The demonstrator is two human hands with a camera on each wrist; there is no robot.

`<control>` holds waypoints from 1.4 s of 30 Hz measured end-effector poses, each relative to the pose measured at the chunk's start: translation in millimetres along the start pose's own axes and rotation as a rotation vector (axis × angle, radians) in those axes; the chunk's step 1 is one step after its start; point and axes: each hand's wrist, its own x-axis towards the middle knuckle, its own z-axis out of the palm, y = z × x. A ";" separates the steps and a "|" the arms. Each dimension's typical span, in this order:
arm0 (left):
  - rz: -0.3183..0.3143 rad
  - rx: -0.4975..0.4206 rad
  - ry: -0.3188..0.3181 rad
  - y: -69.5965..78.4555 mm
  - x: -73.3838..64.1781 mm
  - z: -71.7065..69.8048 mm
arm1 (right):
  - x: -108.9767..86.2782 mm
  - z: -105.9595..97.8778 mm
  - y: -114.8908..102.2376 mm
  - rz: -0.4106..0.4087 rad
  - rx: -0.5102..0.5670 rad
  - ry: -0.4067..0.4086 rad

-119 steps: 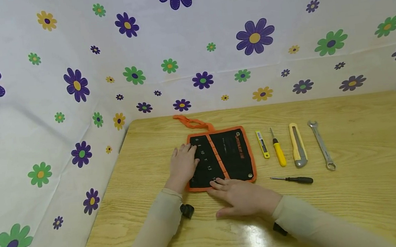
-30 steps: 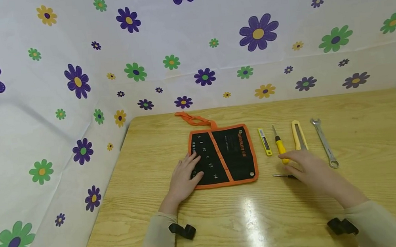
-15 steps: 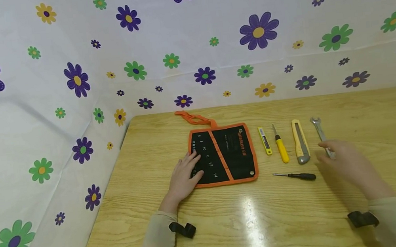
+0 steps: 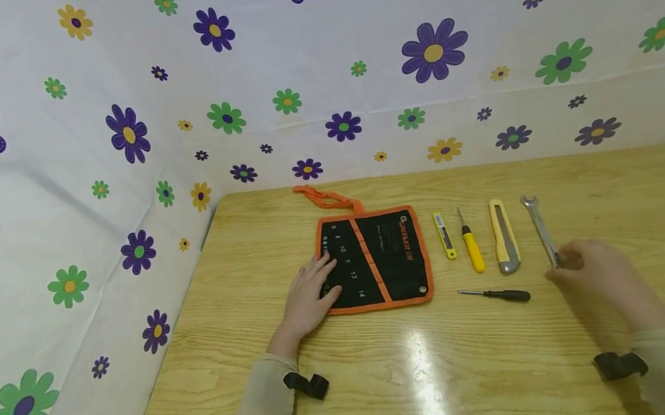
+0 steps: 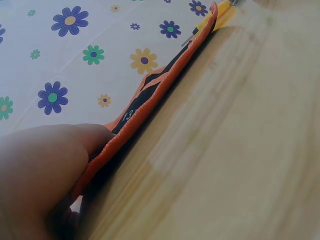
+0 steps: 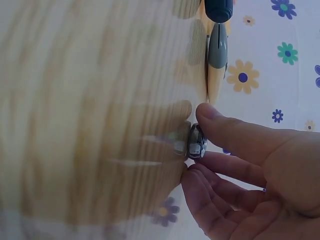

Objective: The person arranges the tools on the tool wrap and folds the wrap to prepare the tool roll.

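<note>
My left hand (image 4: 309,295) rests on the left side of a black tool pouch (image 4: 397,255) with orange edging, printed numbers and an orange tie strap (image 4: 332,201). In the left wrist view the thumb (image 5: 95,137) lies over the pouch's orange edge (image 5: 150,105). At the right, my right hand (image 4: 600,275) pinches the near end of a silver combination wrench (image 4: 541,227), which lies on the table. The right wrist view shows the wrench's ring end (image 6: 197,142) between thumb and fingers.
Left of the wrench lie a yellow utility knife (image 4: 504,236), a yellow-handled screwdriver (image 4: 472,251) and a slim yellow case with a label (image 4: 445,235). A small black-handled screwdriver (image 4: 506,295) lies crosswise nearer. A flowered cloth (image 4: 353,45) hangs behind the wooden table (image 4: 373,377).
My right hand has moved from the pouch rightward over the tools to the wrench's near end and pinches it now. The left hand has stayed on the pouch.
</note>
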 end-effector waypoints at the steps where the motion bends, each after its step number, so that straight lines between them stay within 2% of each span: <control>1: 0.001 -0.002 -0.002 0.4 0.1 0.3 | -0.3 0.3 0.7 -0.001 -0.010 0.002; 11: -0.003 0.014 -0.005 -0.1 0.3 2.5 | 2.4 -2.2 1.3 0.057 -0.004 -0.019; 22: -0.029 0.015 -0.026 -3.4 0.4 2.8 | 5.1 -5.5 7.8 0.108 0.056 -0.089; 34: -0.006 0.001 -0.008 -1.0 0.2 1.3 | 0.6 -7.5 8.8 0.087 0.040 -0.051; 42: -0.013 0.008 -0.018 -0.5 0.3 0.7 | -0.8 -10.7 10.7 0.122 0.036 -0.040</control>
